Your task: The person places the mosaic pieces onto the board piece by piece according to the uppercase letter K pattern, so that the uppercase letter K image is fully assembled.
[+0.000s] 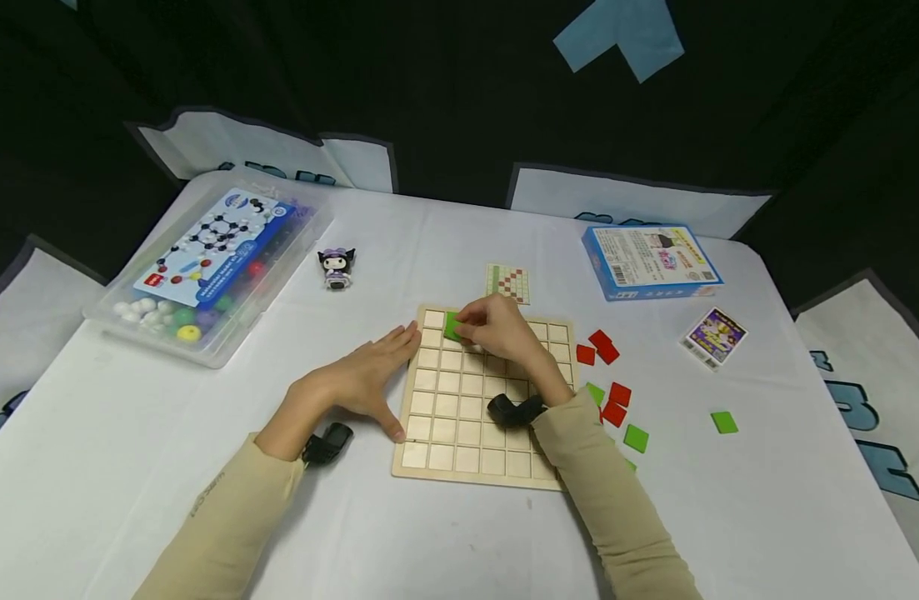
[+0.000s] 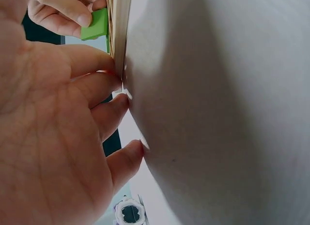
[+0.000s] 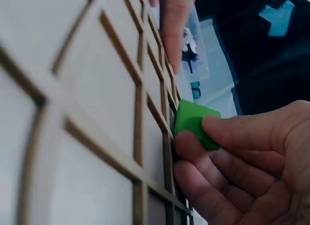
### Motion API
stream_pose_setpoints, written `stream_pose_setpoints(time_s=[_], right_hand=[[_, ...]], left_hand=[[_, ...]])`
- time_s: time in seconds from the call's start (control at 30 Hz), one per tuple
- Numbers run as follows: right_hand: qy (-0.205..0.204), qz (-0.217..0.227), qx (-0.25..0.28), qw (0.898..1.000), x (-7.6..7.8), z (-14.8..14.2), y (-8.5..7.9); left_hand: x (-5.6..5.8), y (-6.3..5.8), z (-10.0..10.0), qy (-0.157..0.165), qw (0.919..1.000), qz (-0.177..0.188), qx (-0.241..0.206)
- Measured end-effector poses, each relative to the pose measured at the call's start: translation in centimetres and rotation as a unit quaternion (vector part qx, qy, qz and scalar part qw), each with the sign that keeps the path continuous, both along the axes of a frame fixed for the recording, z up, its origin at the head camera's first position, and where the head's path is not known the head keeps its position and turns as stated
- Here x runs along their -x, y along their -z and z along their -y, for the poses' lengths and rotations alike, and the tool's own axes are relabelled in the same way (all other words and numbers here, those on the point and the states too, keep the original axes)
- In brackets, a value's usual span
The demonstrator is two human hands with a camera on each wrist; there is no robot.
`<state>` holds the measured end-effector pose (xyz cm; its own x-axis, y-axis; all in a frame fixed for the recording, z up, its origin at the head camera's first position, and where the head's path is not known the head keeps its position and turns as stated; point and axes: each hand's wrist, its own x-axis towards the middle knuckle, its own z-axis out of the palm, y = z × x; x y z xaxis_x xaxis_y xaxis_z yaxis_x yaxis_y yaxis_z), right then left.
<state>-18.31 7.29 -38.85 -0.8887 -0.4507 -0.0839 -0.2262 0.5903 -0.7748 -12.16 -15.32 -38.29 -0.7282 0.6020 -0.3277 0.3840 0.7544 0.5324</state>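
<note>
A wooden grid board lies on the table in front of me. Between thumb and fingers, my right hand pinches a green square tile over the top row, near the upper left corner. In the right wrist view the green tile is tilted, with one edge close against the grid. My left hand is spread along the board's left side, its thumb at the lower left and fingertips at the upper left edge. The left wrist view shows its fingers resting by the board's side.
Red tiles and green tiles lie scattered right of the board, partly behind my right sleeve. A pattern card lies behind it. Around stand a figurine, a clear plastic case, a blue box and a small card pack.
</note>
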Motion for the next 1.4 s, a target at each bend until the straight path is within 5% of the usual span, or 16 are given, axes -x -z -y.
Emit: stream_pose_setpoints(time_s=[0.5,0.7,0.97,1.4], right_hand=[[-0.034,-0.074,-0.058,0.995,-0.8,0.7,0.0],[-0.019,-0.123,-0.087,0.988,-1.2,1.2,0.0],[0.004,-0.136,-0.124,0.983,-1.8,1.8,0.1],[0.022,-0.175,-0.122,0.977,-2.1,2.0,0.5]], left_hand=[[0.0,-0.2,0.0,0.001,1.0000,-0.002,0.004],[0.0,-0.3,0.0,0.001,1.0000,-0.002,0.008],[0.0,0.0,0.0,0.001,1.0000,0.000,0.000],[-0.2,-0.2,0.0,-0.007,1.0000,0.004,0.001]])
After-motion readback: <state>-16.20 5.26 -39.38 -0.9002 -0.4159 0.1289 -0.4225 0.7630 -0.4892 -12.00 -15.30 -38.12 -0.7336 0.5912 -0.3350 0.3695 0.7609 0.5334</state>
